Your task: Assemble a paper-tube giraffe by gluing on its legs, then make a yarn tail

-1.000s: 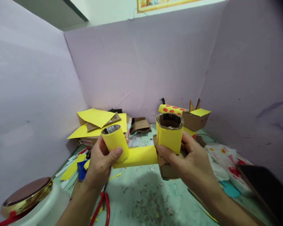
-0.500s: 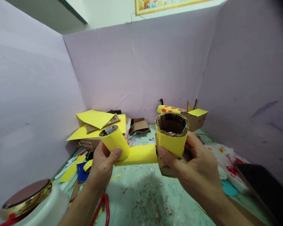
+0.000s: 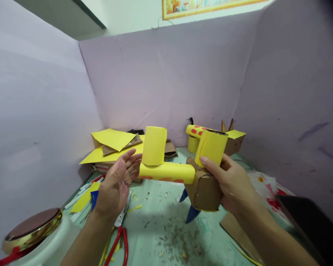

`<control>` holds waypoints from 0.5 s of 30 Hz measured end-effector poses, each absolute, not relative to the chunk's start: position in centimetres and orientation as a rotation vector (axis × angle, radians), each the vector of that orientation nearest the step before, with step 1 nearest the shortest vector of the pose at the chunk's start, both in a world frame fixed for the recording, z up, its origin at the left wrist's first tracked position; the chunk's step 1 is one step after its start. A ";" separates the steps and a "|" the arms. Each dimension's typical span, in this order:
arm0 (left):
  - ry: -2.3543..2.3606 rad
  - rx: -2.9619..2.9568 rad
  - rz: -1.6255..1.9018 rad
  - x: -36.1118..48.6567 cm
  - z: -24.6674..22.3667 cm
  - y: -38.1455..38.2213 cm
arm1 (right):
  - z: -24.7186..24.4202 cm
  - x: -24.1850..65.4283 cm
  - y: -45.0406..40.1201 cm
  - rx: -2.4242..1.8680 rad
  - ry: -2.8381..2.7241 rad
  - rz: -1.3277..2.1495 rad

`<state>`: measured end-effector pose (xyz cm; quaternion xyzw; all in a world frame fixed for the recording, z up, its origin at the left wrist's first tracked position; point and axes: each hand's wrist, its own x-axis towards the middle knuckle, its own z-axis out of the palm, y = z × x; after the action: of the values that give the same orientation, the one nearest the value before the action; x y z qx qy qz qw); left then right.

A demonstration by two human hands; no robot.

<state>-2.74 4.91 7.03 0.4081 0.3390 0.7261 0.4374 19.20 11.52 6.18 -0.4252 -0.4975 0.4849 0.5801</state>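
Observation:
A cardboard animal figure (image 3: 166, 172) is held upside down above the table. Its long yellow tube carries red spots underneath, and two short yellow tubes stick upward from it. At its right end is a brown cardboard box (image 3: 207, 190) with two blue pointed pieces (image 3: 192, 214) hanging below. My right hand (image 3: 233, 181) grips the box and the right short tube, thumb in front. Beside the left short tube (image 3: 154, 146), my left hand (image 3: 119, 179) has its fingers spread and palm turned up; whether a fingertip touches the figure I cannot tell.
Red-handled scissors (image 3: 120, 232) lie below my left hand. Yellow sheets (image 3: 113, 140) and cardboard are piled at the back left. A similar spotted figure (image 3: 235, 142) stands at the back right. A white jar (image 3: 52, 236) stands front left, and a dark flat object (image 3: 308, 225) is at right.
My left hand has let go of the left short tube and opened. The figure has tilted in my right hand, so the tubes' open ends face away and the blue pieces show.

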 end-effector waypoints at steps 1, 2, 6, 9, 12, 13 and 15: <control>0.866 1.019 1.797 -2.7 7.0 4.9 | 6.2 19.2 11.5 -0.996 -1.158 1.118; 0.897 1.026 1.783 -2.7 7.0 4.8 | 6.1 19.2 11.5 -0.998 -1.159 1.097; 1.062 1.060 1.734 -2.4 7.1 4.6 | 6.0 19.0 11.4 -1.025 -1.196 1.021; 1.126 1.097 1.689 -2.3 7.2 4.5 | 6.3 18.8 11.1 -1.044 -1.230 0.980; 1.170 1.157 1.562 -2.7 7.1 4.5 | 6.7 18.5 10.3 -1.053 -1.253 0.904; 1.167 1.167 1.521 -2.8 7.2 4.5 | 6.7 18.4 10.0 -1.049 -1.262 0.858; 1.119 1.143 1.468 -3.1 7.2 4.5 | 6.6 18.1 9.3 -1.025 -1.295 0.712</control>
<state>-3.11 4.53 7.19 0.4657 0.4561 0.5980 0.4664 18.07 9.34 6.60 -0.4460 -0.5636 0.3099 0.6224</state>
